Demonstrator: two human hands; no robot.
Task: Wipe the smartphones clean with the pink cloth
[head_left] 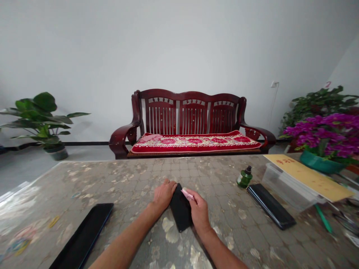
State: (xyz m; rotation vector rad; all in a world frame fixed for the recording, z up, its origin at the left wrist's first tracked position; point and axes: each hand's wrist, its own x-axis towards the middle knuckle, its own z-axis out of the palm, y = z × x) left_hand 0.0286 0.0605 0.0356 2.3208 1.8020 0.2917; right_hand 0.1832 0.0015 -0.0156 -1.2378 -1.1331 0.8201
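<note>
A black smartphone (180,211) lies on the table with its dark screen up, slightly turned. My left hand (165,193) grips its upper left edge, fingers bent against the side. Over the screen's upper right part, my right hand (199,213) pinches a small pink piece (187,194), its tip touching or just above the glass. Whether that piece is cloth or something firmer I cannot tell. The right fingers partly cover the phone's right edge.
A black tablet (84,235) lies at left near rubber bands (21,244). At right are a green dropper bottle (245,177), a dark phone-like case (270,205), a clear plastic box (288,186) under a yellow folder (308,175), a green pen (323,218) and a flowerpot (321,163).
</note>
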